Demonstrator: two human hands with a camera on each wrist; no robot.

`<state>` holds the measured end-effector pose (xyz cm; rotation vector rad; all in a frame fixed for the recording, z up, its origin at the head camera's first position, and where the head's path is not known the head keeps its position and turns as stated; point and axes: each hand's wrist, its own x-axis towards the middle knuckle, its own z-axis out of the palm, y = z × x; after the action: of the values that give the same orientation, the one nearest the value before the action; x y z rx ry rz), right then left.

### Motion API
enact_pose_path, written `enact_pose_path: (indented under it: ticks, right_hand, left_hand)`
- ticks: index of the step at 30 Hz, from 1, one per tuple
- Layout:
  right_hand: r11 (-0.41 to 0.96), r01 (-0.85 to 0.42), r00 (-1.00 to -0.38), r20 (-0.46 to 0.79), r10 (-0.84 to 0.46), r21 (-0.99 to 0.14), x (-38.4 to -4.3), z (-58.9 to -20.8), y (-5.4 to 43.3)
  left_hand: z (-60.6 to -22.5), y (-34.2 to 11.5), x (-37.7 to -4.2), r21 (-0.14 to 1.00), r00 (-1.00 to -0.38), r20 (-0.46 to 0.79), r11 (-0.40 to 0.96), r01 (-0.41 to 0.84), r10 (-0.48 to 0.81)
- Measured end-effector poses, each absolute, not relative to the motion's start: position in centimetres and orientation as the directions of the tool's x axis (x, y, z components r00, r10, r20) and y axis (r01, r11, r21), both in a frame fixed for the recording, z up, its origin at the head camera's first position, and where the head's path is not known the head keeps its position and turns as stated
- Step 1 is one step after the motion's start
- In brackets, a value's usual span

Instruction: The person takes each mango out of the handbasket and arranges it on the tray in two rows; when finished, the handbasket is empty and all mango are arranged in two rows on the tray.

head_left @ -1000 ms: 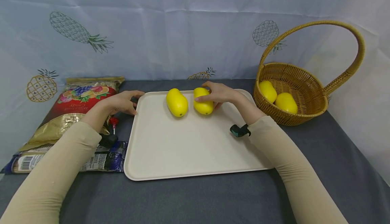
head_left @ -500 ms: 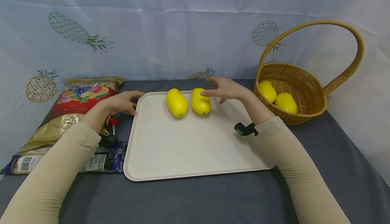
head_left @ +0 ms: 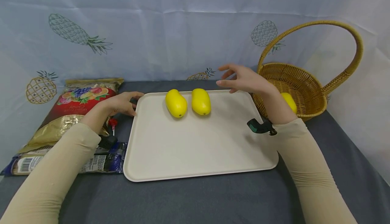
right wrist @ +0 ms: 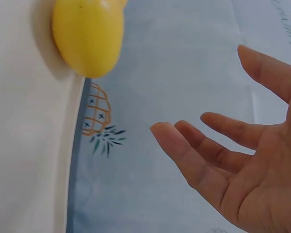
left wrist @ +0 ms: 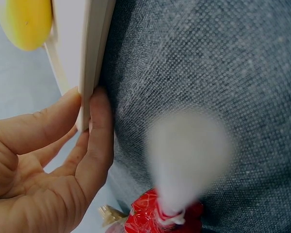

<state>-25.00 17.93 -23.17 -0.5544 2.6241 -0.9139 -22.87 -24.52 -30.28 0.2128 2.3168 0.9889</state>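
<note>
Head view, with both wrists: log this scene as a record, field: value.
left hand: pinches the tray rim near its far left corner
right hand: holds nothing, fingers spread, raised near the tray's far edge
tray: beige, on dark cloth
tray load: two yellow fruits, side by side, apart
basket: wicker, right of tray, one yellow fruit visible, partly hidden by forearm
left side: candy bag, blue package, red lollipop
</note>
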Motion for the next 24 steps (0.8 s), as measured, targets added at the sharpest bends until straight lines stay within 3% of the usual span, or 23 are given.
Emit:
enact_pose_path:
  ticks: [9, 24]
  right_hand:
    - [0.693, -0.331, -0.881, -0.054, -0.471, -0.64, -23.0, -20.5, 20.6]
    - [0.718, -0.345, -0.913, 0.038, -0.406, -0.604, -22.2, -18.4, 26.1]
  left_hand:
    - [-30.3, -24.5, -23.0, 0.7, -0.803, -0.47, 0.709, -0.087, 0.365]
    - [-30.4, -24.5, -23.0, 0.698, -0.801, -0.475, 0.71, -0.091, 0.364]
